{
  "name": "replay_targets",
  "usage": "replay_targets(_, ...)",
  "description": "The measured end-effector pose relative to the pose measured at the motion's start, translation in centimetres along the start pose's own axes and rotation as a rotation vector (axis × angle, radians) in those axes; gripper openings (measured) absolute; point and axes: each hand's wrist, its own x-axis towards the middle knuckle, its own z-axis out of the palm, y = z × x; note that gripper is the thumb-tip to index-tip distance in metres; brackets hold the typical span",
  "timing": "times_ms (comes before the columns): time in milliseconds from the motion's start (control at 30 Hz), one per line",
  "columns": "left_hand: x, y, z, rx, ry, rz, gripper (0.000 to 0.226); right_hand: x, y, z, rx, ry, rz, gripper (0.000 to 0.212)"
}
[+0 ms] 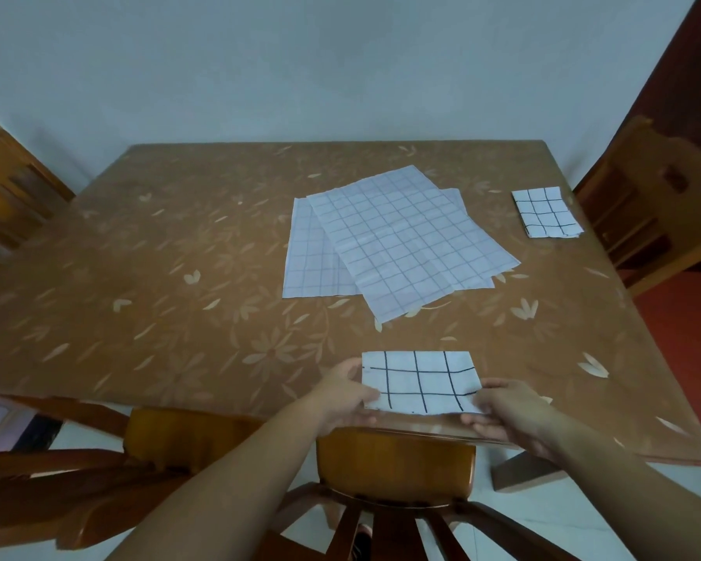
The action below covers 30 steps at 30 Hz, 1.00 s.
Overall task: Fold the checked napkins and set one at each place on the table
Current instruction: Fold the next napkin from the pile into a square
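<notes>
Head view, looking down on a brown leaf-patterned table (179,257) that fills the middle of the frame. Just right of centre lie the unfolded napkins (401,244), overlapping flat sheets, the top one skewed across those below. A wooden chair (395,463) stands at the near table edge, lower centre.

Directly above that chair's back, a folded napkin (419,382) lies on the table at the near edge, its long axis running left to right across the frame. The left hand (347,394) holds its left short edge and the right hand (506,415) pinches its lower right corner. The hands are thus apart, one at each end, equally near.

A placed napkin (547,212), folded small, sits at the upper right, by the right-hand chair (640,204).

Judgement: the held piece is being squared to this seat. The flat sheets lie forward and slightly right of the hands, well apart from them, so the right hand has the shorter reach.
</notes>
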Motion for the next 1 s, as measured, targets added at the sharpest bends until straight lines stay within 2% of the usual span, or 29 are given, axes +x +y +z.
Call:
replay_targets(67, 0.7, -0.1, -0.5, 0.031, 0.089, 0.038, 0.054, 0.0, -0.4, 0.1, -0.006, -0.008, -0.018, 0.019)
replay_targets(133, 1.2, -0.3, -0.9, 0.117, 0.122, 0.034, 0.052, 0.2, -0.6, 0.1, -0.110, 0.022, -0.050, 0.008)
replay_targets(267, 2.2, -1.1, -1.8, 0.629, 0.179, 0.060, 0.051, 0.8, -0.6, -0.4, -0.373, 0.130, -0.124, 0.012)
replay_targets(367, 2.8, -0.9, -2.2, 0.797, 0.256, 0.117, 0.038, 1.4, -0.6, -0.6, -0.471, 0.151, -0.156, 0.012)
replay_targets(467, 3.5, -0.2, -2.6, 0.820, 0.268, 0.188, 0.023, 1.8, -1.1, -0.5, -0.548, 0.137, -0.196, 0.015)
replay_targets(700, 5.0, 2.0, -3.6, 0.814, 0.314, 0.311, 0.018, 4.6, -4.4, 2.4, -0.869, 0.209, -0.410, 0.015)
replay_targets(900, 6.5, 3.6, -5.8, 0.812, 0.296, 0.358, 0.015, 8.2, -8.0, 7.3, -1.156, 0.171, -0.615, 0.038)
replay_targets(1000, 7.4, 3.6, -6.7, 0.818, 0.290, 0.363, 0.025, 9.6, -8.8, 9.6, -1.304, 0.158, -0.585, 0.050)
